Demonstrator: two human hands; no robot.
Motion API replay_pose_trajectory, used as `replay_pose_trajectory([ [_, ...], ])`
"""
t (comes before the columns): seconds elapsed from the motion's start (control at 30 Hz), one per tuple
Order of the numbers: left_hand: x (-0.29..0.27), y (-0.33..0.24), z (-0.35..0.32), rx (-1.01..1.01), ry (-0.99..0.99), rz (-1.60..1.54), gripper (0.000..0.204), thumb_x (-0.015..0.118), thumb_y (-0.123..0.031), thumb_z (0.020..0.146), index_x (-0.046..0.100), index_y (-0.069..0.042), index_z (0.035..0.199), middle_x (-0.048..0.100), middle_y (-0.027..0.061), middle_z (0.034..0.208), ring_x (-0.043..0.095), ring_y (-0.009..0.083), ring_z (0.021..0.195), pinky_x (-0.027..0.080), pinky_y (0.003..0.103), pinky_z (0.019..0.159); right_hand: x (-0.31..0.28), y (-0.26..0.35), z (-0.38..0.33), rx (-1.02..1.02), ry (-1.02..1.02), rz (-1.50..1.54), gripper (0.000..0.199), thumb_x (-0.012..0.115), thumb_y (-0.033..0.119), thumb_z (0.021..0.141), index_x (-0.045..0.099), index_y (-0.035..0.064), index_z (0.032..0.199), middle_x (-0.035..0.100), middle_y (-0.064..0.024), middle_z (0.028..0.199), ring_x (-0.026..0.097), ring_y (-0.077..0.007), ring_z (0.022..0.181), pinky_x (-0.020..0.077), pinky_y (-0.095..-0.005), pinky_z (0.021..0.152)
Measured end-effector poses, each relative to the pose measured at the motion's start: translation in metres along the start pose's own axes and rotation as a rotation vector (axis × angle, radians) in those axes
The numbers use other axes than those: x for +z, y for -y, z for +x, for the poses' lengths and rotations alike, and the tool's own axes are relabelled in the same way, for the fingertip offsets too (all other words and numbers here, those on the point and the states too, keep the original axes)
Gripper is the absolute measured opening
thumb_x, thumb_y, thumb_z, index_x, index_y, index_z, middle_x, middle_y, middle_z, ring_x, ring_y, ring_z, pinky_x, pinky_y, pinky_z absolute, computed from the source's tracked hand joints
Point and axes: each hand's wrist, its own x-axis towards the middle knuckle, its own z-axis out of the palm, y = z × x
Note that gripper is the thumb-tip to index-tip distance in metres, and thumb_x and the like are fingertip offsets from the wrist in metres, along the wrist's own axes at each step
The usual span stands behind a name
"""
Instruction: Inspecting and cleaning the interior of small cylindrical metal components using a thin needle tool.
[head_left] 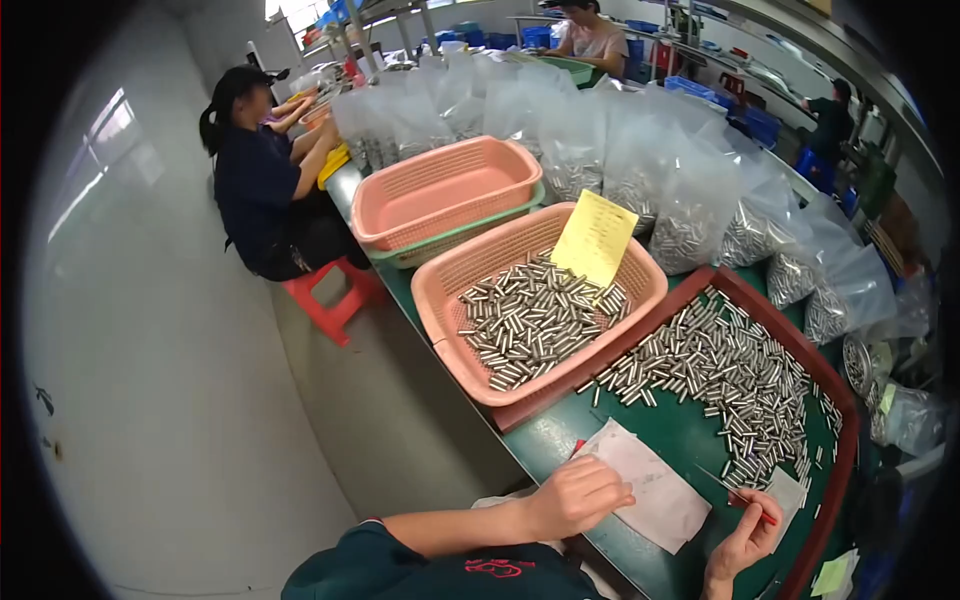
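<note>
A: What is under the person's left hand?

B: A white slip of paper, lying flat on the green bench at the lower centre of the frame. It is a long, pale sheet set at a slant, and faint ruled lines show on it. The left hand rests on its near left edge with the fingers curled loosely together, pressing on the sheet rather than gripping it.

A: And the right hand?

B: It sits at the lower right, fingers pinched together on a thin red pen. The pen's tip points up and to the left, toward the far corner of the paper.

A: What lies just beyond the paper?

B: A loose heap of small metal pins, short shiny cylinders, spread across the green surface inside a dark red raised border. A second small white slip lies just right of the pen.

A: And further up?

B: A pink plastic basket at the centre holds more of the same pins, with a yellow note leaning inside it. Behind it is an empty pink basket stacked in a green one. Clear bags of pins crowd the upper right. At the upper left, another person in dark clothes sits on a red stool at the same bench.
</note>
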Motion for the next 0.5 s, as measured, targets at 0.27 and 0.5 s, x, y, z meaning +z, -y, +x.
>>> replay_pose_trajectory([
  [0.27, 0.007, 0.017, -0.011, -0.093, 0.251, 0.098, 0.014, 0.07, -0.008, 0.071, 0.058, -0.003, 0.075, 0.055, 0.0069, 0.066, 0.053, 0.0239, 0.059, 0.042, 0.032, 0.056, 0.002, 0.003, 0.003, -0.01, 0.023, -0.012, 0.009, 0.042, 0.004, 0.091, 0.049, -0.0025, 0.094, 0.057, -0.0158, 0.086, 0.056, -0.0205, 0.074, 0.0494, -0.0288, 0.066],
  [0.5, -0.009, -0.003, 0.004, -0.599, 0.108, -0.526, 0.005, 0.063, -0.003, 0.08, 0.059, -0.001, 0.079, 0.062, 0.0055, 0.077, 0.057, 0.0114, 0.066, 0.046, 0.025, 0.063, 0.002, 0.003, 0.002, -0.015, 0.004, -0.007, 0.014, 0.044, 0.009, 0.093, 0.051, -0.0026, 0.094, 0.058, -0.0135, 0.089, 0.057, -0.0176, 0.073, 0.0491, -0.0268, 0.068],
])
